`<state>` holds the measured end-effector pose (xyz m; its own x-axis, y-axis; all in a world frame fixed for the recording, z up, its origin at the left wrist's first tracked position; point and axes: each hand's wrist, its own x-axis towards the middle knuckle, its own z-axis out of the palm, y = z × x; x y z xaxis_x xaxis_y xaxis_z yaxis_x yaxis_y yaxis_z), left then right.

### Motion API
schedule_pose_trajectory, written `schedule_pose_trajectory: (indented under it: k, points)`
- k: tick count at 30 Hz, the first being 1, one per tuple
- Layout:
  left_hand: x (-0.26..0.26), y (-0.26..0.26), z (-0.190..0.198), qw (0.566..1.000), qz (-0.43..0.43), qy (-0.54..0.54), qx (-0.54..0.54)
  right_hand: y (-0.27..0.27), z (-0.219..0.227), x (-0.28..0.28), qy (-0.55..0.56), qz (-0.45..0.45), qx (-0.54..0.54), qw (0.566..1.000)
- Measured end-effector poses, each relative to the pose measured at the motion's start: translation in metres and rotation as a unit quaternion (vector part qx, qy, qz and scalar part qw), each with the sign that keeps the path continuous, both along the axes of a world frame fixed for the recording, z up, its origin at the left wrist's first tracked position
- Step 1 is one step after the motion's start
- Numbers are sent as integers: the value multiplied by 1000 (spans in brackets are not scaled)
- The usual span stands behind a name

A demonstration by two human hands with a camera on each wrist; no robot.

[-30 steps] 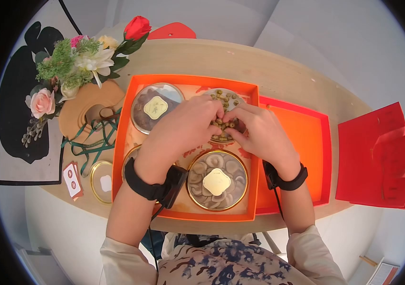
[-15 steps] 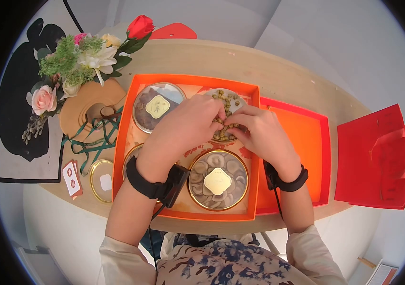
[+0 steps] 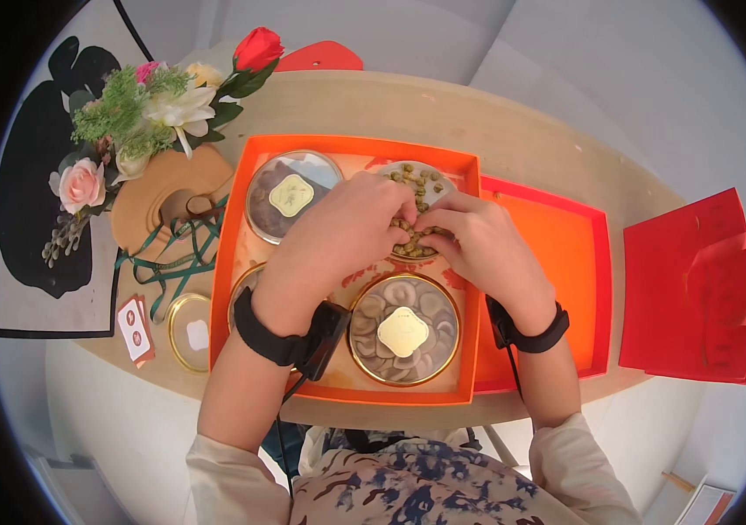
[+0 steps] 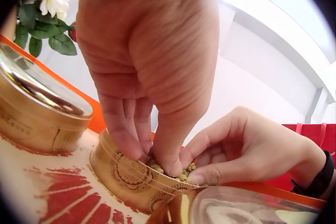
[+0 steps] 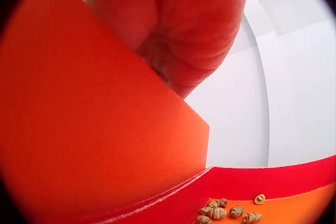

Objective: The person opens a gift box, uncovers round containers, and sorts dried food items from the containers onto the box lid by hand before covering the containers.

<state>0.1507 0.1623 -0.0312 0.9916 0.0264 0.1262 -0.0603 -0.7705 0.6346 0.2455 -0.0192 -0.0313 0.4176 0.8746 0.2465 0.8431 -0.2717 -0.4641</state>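
Observation:
An uncovered round tin [image 3: 437, 179] of small olive-brown dried pellets [image 3: 421, 188] stands in the far right part of the orange box [image 3: 346, 398]. My left hand [image 3: 346, 223] reaches in from the left, thumb and curled fingers down among the pellets. From the right, my right hand [image 3: 486, 241] pinches at pellets between thumb and forefinger, close to the left thumb. The left wrist view shows both sets of fingertips inside the tin's rim, above its patterned gold side [image 4: 131, 176]. In the right wrist view, the box wall hides the right fingertips.
Lidded tins [image 3: 403, 330] fill other places in the box. A red-edged orange tray [image 3: 556, 280] adjoins it, with loose brown pieces [image 5: 216, 212] in one corner. A red box [image 3: 688, 289] stands right; flowers [image 3: 141, 114], ribbons [image 3: 176, 254], cards [image 3: 134, 331] and a round lid [image 3: 187, 332] lie left.
Both hands stay at the tin, with only slight finger movements among the pellets. Some pellets have shifted, and more of the tin's pale bottom shows at the far side than one second ago.

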Motion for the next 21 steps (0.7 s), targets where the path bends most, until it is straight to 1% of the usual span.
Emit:
schedule_pose_trajectory:
  k: [1,3,10,12,13,15,18,21]
  points:
    - [-1,0,1,1000,2,2,3,0,-2,0,0,-4,0,1000]
    - [0,0,1,1000,-2,-1,4,0,-5,2,-32,21,21,999]
    - [0,0,2,1000,12,2,7,1,-6,3,-14,1,38,999]
    - [0,-1,2,1000,11,1,9,1,-7,4,-50,3,55,997]
    - [1,-1,3,1000,12,-1,10,1,-7,5,-50,3,56,997]
    - [1,-1,6,1000,13,-2,10,1,-6,5,-4,0,61,998]
    - [1,-2,11,1000,16,7,6,0,-5,8,14,11,76,997]
    - [2,-2,12,1000,18,20,1,-1,1,13,7,7,102,995]
